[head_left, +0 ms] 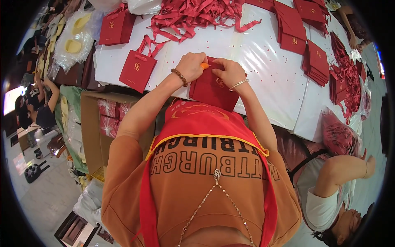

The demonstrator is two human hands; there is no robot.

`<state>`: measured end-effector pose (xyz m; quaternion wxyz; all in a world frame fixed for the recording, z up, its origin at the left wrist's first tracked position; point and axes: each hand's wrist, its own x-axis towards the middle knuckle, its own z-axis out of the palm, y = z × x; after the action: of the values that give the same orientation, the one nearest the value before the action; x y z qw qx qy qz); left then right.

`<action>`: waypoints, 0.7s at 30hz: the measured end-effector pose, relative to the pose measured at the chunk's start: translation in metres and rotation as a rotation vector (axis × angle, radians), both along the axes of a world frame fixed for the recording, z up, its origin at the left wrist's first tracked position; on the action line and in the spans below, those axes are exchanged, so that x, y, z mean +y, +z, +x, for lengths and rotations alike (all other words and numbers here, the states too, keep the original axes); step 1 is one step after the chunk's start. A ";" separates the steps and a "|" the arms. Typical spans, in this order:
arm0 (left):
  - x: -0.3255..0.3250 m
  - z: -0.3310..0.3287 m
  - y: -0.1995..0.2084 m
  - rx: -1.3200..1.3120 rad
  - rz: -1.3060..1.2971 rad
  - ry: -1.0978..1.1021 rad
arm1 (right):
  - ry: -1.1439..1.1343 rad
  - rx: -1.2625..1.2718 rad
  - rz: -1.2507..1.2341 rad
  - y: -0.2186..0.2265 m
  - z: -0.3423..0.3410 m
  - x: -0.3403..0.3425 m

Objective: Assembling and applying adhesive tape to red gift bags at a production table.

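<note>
A red paper gift bag (214,95) with a gold logo lies at the table's near edge, against my apron. My left hand (192,69), with a brown bead bracelet above it, is closed round a small orange tool (204,65) at the bag's upper left corner. The tool's working end is too small to make out. My right hand (230,73), below a metal bangle, has its thumb and fingers closed on the bag's top edge. Left of my hands lies another red bag (138,69) with ribbon handles attached.
Loose red ribbons (197,16) are heaped at the far side of the white-covered table (263,88). Stacks of red bags (317,64) lie at the right. A cardboard box (92,127) with wrapped red packs stands at the left. A co-worker's arm (341,168) shows at lower right.
</note>
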<state>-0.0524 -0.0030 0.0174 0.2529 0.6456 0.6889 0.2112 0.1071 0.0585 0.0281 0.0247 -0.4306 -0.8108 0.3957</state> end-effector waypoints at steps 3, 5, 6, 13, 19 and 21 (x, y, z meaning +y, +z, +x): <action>0.000 0.006 0.001 -0.087 0.022 0.030 | -0.018 0.005 0.006 0.002 0.003 0.001; -0.002 0.010 -0.001 -0.106 0.091 0.068 | -0.016 -0.009 -0.016 -0.001 0.002 0.003; -0.004 0.011 -0.004 -0.106 0.092 0.065 | -0.019 -0.010 -0.015 -0.004 0.003 0.004; -0.008 0.015 0.002 -0.239 0.042 0.113 | -0.013 0.064 -0.054 -0.010 0.004 0.007; -0.011 0.017 0.001 -0.141 0.060 0.083 | -0.021 0.077 -0.045 -0.009 0.003 0.003; -0.012 0.016 -0.002 -0.098 0.067 0.063 | -0.024 0.099 -0.028 -0.009 0.003 0.003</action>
<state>-0.0366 -0.0148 0.0159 0.2580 0.6207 0.6880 0.2734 0.1101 0.0610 0.0196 0.0636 -0.4202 -0.7979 0.4275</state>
